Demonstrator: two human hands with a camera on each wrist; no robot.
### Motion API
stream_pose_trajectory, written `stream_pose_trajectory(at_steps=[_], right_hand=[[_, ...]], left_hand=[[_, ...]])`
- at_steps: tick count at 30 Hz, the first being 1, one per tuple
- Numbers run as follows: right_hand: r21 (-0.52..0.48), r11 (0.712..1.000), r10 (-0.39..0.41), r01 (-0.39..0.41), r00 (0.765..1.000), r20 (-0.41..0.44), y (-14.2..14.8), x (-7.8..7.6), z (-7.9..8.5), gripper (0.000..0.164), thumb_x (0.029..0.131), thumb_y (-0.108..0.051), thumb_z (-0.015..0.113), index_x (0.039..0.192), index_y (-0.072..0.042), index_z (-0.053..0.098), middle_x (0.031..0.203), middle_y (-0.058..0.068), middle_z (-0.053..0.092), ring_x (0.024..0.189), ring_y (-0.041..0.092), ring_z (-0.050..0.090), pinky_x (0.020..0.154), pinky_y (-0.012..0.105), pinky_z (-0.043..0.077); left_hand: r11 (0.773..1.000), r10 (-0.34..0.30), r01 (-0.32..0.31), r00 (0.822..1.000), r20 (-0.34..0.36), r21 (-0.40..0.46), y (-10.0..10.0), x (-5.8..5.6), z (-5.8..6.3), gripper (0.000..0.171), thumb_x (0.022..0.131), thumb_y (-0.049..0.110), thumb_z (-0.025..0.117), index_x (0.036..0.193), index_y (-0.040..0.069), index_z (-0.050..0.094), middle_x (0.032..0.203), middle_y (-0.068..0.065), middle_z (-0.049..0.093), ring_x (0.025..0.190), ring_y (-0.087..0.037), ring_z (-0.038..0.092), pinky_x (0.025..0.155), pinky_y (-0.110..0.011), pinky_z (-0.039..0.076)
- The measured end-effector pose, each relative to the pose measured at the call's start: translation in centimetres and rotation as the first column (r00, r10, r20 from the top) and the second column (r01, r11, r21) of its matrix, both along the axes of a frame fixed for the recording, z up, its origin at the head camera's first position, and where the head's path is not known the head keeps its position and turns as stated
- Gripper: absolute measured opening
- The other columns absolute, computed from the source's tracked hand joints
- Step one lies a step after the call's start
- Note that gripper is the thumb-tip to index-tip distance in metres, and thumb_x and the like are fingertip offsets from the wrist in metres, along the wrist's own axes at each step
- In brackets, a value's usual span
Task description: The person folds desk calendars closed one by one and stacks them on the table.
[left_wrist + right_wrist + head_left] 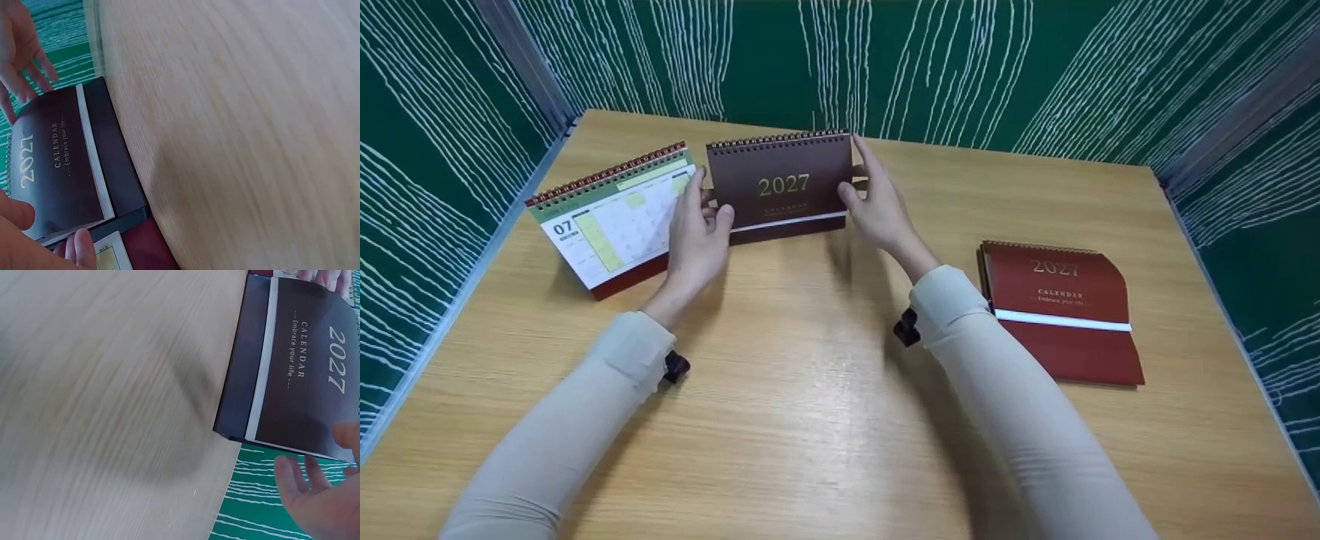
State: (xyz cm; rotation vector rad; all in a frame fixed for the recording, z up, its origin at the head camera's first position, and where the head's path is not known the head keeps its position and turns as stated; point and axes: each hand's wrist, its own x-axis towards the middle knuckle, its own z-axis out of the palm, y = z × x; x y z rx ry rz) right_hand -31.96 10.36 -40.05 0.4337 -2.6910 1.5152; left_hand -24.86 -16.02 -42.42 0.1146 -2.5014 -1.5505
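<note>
A dark brown 2027 desk calendar point(780, 184) stands tented near the back of the table, a white band across its lower cover. My left hand point(699, 236) holds its left edge, thumb at the front and fingertips point(83, 247) curled at the side. At the other edge is my right hand point(879, 206), its fingers loosely extended past the side and its thumb point(344, 436) over the front cover. Close beside my left hand, a second desk calendar point(622, 225) stands turned to a page marked 07, with a red base.
A red 2027 calendar point(1061, 285) with a white band lies on the right of the wooden table point(810, 420). Green panels point(765, 60) with white wavy lines rise behind the table and along both sides.
</note>
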Motion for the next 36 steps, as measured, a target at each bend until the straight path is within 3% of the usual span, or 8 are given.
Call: stream_pose_trajectory(at_steps=[5,9,16,25,30,36], right_hand=[[-0.042,0.999,0.034,-0.032,0.997,0.065,-0.5,-0.1,-0.2,0.076,0.112,-0.013,0.05,0.173,-0.028,0.007,0.169,0.014,0.035,0.142,0.029,0.052,0.111,0.035,0.052],[-0.023,0.999,0.028,-0.026,0.998,0.048,-0.8,-0.2,-0.4,0.074,0.113,-0.013,0.047,0.173,-0.027,0.005,0.172,0.011,0.032,0.142,0.027,0.051,0.115,0.034,0.047],[0.005,1.0,0.013,-0.013,1.0,0.014,-0.8,-0.2,-0.7,0.073,0.113,-0.012,0.046,0.173,-0.024,0.005,0.154,0.013,0.049,0.126,0.023,0.056,0.108,0.033,0.052],[-0.03,1.0,-0.003,0.003,1.0,0.01,-0.6,0.1,-1.3,0.073,0.112,-0.012,0.049,0.172,-0.032,0.014,0.14,0.01,0.056,0.114,0.021,0.06,0.094,0.033,0.06],[-0.051,0.998,-0.019,0.02,0.999,0.031,-0.3,0.4,-1.6,0.071,0.112,-0.013,0.05,0.172,-0.035,0.017,0.132,0.009,0.059,0.112,0.019,0.061,0.093,0.032,0.06],[-0.03,0.999,-0.033,0.035,0.998,0.049,0.1,0.9,-1.5,0.071,0.113,-0.016,0.051,0.171,-0.038,0.017,0.127,0.007,0.06,0.11,0.018,0.062,0.093,0.031,0.06]], left_hand=[[1.0,0.0,0.0,1.0,0.007,-0.014,0.1,0.0,0.0,0.07,0.113,0.021,0.05,0.172,0.02,0.013,0.17,-0.015,0.028,0.138,-0.03,0.049,0.116,-0.04,0.045],[0.999,-0.003,0.003,1.0,0.006,-0.034,0.2,-0.1,0.1,0.069,0.113,0.022,0.049,0.173,0.02,0.014,0.171,-0.014,0.025,0.144,-0.028,0.043,0.12,-0.039,0.041],[0.998,-0.006,0.005,1.0,-0.029,-0.063,0.2,-0.3,0.0,0.065,0.114,0.022,0.046,0.172,0.023,0.017,0.16,-0.016,0.035,0.141,-0.026,0.039,0.12,-0.041,0.035],[0.999,0.005,-0.005,1.0,-0.009,-0.044,0.1,-0.5,-0.4,0.064,0.114,0.023,0.046,0.172,0.029,0.02,0.16,-0.013,0.036,0.141,-0.026,0.039,0.121,-0.043,0.035],[0.999,-0.015,0.014,1.0,-0.015,-0.05,0.0,-0.5,-0.8,0.064,0.114,0.02,0.046,0.172,0.026,0.018,0.165,-0.011,0.038,0.144,-0.027,0.037,0.121,-0.044,0.034],[0.998,-0.026,0.025,0.999,-0.025,-0.052,0.0,-0.4,-0.9,0.065,0.114,0.016,0.047,0.172,0.022,0.019,0.153,-0.016,0.048,0.136,-0.029,0.044,0.119,-0.044,0.035]])
